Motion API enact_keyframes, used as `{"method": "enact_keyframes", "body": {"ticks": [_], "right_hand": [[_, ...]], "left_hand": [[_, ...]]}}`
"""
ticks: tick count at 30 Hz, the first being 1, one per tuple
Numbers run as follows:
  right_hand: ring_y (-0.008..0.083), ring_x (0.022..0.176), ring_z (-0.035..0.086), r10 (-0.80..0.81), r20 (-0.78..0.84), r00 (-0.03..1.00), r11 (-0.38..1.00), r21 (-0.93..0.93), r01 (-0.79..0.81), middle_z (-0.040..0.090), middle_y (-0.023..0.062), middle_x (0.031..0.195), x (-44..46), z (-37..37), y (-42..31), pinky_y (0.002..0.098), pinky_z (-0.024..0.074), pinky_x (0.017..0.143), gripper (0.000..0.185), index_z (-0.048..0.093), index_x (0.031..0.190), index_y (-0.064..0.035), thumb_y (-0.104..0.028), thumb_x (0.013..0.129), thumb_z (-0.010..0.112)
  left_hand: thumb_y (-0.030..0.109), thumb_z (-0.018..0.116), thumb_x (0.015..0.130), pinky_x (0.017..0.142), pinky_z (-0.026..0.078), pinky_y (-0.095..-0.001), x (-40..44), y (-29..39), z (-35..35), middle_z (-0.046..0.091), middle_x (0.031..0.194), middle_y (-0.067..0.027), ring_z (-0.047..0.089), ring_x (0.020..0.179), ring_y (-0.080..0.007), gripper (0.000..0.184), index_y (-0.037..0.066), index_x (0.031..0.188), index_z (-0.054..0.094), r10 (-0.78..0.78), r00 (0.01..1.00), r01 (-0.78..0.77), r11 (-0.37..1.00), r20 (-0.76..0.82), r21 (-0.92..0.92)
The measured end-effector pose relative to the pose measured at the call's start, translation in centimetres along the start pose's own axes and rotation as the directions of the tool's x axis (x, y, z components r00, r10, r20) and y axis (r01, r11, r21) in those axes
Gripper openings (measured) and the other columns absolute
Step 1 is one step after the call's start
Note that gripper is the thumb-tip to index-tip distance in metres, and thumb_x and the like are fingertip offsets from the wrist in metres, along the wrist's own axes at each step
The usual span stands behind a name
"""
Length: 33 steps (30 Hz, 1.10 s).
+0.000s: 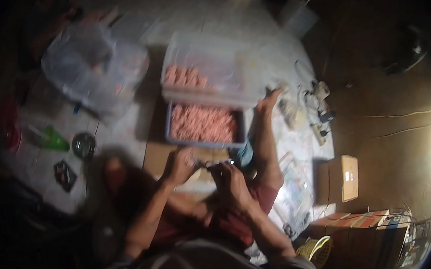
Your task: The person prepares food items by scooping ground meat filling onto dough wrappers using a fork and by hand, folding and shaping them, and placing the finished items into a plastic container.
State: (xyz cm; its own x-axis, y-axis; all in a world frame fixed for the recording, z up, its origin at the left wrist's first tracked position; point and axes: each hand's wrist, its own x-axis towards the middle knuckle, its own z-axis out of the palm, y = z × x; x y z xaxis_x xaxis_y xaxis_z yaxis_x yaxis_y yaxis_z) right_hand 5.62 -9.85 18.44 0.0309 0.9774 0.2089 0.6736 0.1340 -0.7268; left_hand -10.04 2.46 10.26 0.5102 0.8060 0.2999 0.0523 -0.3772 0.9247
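Above my lap, my left hand (181,165) and my right hand (231,181) are close together with fingers closed. Between their fingertips is a small, thin item with a silvery glint, too blurred to name. Just beyond them stands a blue-grey tray (202,144) full of small pink pieces (203,124). A translucent plastic box (218,100) sits behind it, with more pink pieces (186,75) at its left side. Under my hands lies a brown cardboard sheet (156,159).
A big plastic bag (93,67) stands at left, near another person's arm (95,17). Nearer are a green item (55,139) and a dark round dish (84,145). At right lie cables (313,104), cardboard boxes (342,179) and a yellow basket (318,250).
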Motion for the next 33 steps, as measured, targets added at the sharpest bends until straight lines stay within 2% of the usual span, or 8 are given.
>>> {"method": "enact_keyframes", "body": {"ticks": [4,9,12,15,20,23,26,33], "right_hand": [[0.0409,0.087,0.064,0.318,-0.209,0.925,0.927,0.276,-0.256,0.063,0.0250,0.094,-0.9,0.9,0.7,0.0427,0.0522,0.078,0.019,0.066,0.108,0.0032,0.001,0.090,0.059],[0.0344,0.082,0.066,0.145,-0.065,0.987,0.989,-0.019,-0.147,0.065,0.0190,0.091,0.4,0.6,-0.3,0.0390,0.0520,0.073,0.012,0.067,0.103,0.0026,-0.001,0.094,0.060],[0.0312,0.077,0.066,0.253,-0.178,0.951,0.966,0.096,-0.239,0.065,0.0184,0.089,-0.1,0.3,0.0,0.0365,0.0518,0.070,0.012,0.068,0.103,0.0025,-0.004,0.096,0.060],[0.0287,0.078,0.066,0.159,-0.127,0.979,0.987,0.047,-0.155,0.067,0.0175,0.089,0.2,1.6,0.5,0.0369,0.0520,0.072,0.011,0.067,0.102,0.0028,-0.003,0.096,0.059],[0.0239,0.079,0.064,0.190,-0.143,0.971,0.982,0.036,-0.187,0.066,0.0150,0.086,0.4,0.7,-0.8,0.0354,0.0511,0.072,0.009,0.067,0.101,0.0009,-0.002,0.097,0.060],[0.0168,0.081,0.062,0.138,-0.104,0.985,0.990,0.004,-0.139,0.064,0.0124,0.086,-0.1,1.9,0.4,0.0308,0.0491,0.071,0.007,0.066,0.098,0.0013,-0.001,0.097,0.060],[0.0215,0.084,0.065,0.366,-0.167,0.915,0.916,0.236,-0.323,0.066,0.0160,0.091,0.0,1.0,0.2,0.0325,0.0503,0.074,0.010,0.068,0.102,0.0013,-0.001,0.096,0.060],[0.0392,0.089,0.068,0.211,-0.162,0.964,0.973,-0.057,-0.223,0.069,0.0222,0.093,3.8,0.3,3.5,0.0424,0.0533,0.078,0.016,0.071,0.105,0.0006,-0.001,0.091,0.063]], "left_hand": [[0.017,0.085,0.080,0.067,0.049,-0.0301,0.1,1.1,-1.3,0.064,0.075,-0.0067,0.059,0.071,-0.0130,0.029,0.001,0.090,0.063,-0.020,1.000,0.021,0.989,0.012,-0.149],[0.017,0.088,0.076,0.064,0.049,-0.0302,0.8,0.1,-0.6,0.064,0.072,-0.0051,0.060,0.067,-0.0132,0.031,0.002,0.091,0.064,0.029,0.999,-0.031,0.992,0.019,0.121],[0.015,0.087,0.076,0.062,0.048,-0.0305,0.2,2.2,-2.2,0.062,0.070,-0.0031,0.058,0.067,-0.0112,0.029,0.003,0.088,0.064,-0.168,0.981,0.175,0.982,0.096,-0.073],[0.016,0.089,0.075,0.063,0.047,-0.0268,0.3,-1.0,-1.2,0.058,0.073,0.0005,0.053,0.067,-0.0073,0.032,0.003,0.091,0.065,0.068,0.995,-0.065,0.997,0.076,-0.033],[0.010,0.085,0.073,0.070,0.053,-0.0343,0.3,1.1,-2.1,0.071,0.083,-0.0096,0.069,0.078,-0.0206,0.029,0.004,0.093,0.065,0.005,0.994,0.013,0.988,0.111,-0.155],[0.011,0.085,0.076,0.075,0.054,-0.0305,0.3,-0.4,-0.4,0.071,0.088,-0.0082,0.068,0.083,-0.0163,0.029,0.003,0.094,0.064,-0.125,0.986,0.105,0.980,0.111,0.167],[0.009,0.084,0.076,0.070,0.050,-0.0308,0.3,-0.5,-1.4,0.066,0.081,-0.0061,0.064,0.076,-0.0158,0.028,0.003,0.091,0.062,0.055,0.998,-0.046,0.923,0.014,-0.381],[0.020,0.088,0.077,0.071,0.049,-0.0309,2.2,-2.9,-1.3,0.064,0.080,-0.0088,0.061,0.076,-0.0161,0.035,0.003,0.089,0.059,-0.044,0.993,0.041,0.999,0.109,0.025]]}}
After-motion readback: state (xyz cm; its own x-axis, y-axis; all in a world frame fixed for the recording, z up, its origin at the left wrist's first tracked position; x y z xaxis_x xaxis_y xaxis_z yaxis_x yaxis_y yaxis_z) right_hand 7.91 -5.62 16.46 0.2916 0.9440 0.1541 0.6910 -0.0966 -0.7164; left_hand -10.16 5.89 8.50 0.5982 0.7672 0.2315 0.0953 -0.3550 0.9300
